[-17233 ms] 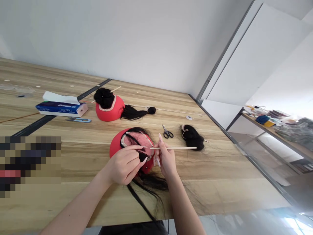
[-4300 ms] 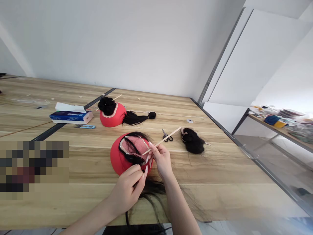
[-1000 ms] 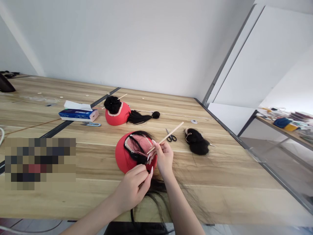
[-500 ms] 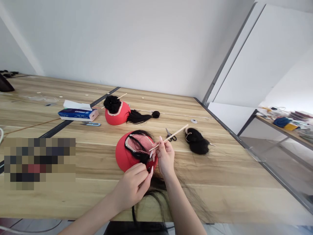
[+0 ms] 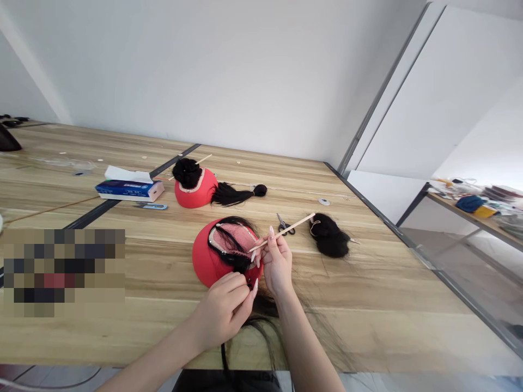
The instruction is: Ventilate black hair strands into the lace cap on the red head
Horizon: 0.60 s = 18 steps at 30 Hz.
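Observation:
In front of me a red head-shaped block (image 5: 203, 258) lies on the table, with a hairpiece of pink mesh (image 5: 241, 235) and black hair (image 5: 223, 256) pinned to it. My right hand (image 5: 277, 264) pinches a wooden-handled ventilating needle (image 5: 296, 224), held slantwise with its lower end at the mesh edge. The needle's fine tip is too small to make out. My left hand (image 5: 226, 307) is closed at the block's near side, its fingertips pinching black hair. Loose long strands (image 5: 261, 324) trail below both hands toward the table edge.
Scissors (image 5: 285, 224) and a bundle of black hair (image 5: 330, 235) lie to the right. Farther back stand a second red block (image 5: 200, 190) with hair, a ponytail bundle (image 5: 237, 194), a blue tissue box (image 5: 128, 190) and blue thread snips (image 5: 153, 206). A blurred patch covers the left.
The needle's upper end has dipped slightly, and my right index finger has shifted a little to the right. My left hand keeps its place.

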Motion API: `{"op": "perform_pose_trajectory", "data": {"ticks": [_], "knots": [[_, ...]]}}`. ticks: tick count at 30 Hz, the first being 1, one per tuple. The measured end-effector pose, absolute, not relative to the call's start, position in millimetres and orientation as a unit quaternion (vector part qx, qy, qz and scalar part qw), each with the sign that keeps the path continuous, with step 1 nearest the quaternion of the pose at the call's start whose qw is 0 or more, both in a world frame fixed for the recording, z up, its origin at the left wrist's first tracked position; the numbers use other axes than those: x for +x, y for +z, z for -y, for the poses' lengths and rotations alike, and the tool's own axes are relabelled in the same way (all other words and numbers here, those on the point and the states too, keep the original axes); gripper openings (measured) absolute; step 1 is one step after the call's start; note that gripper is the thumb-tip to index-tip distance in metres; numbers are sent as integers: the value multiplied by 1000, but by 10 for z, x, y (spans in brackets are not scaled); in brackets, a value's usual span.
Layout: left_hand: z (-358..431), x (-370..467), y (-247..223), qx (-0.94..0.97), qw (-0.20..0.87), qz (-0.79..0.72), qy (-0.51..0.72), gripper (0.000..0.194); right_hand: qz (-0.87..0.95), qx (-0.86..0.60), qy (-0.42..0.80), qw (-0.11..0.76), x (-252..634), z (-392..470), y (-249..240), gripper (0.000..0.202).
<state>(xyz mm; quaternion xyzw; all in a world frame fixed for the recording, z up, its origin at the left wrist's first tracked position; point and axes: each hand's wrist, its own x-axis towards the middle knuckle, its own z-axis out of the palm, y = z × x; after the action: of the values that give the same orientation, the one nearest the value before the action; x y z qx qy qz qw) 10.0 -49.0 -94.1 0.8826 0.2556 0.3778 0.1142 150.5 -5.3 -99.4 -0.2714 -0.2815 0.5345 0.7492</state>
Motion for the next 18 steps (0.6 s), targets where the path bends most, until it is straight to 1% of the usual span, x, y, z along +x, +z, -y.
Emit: {"op": "perform_pose_trajectory", "data": {"ticks": [18], "knots": [[454,106,-1016,881,121,-245,386,31,234,-302,554,740,1513,20,-1000,30]]}}
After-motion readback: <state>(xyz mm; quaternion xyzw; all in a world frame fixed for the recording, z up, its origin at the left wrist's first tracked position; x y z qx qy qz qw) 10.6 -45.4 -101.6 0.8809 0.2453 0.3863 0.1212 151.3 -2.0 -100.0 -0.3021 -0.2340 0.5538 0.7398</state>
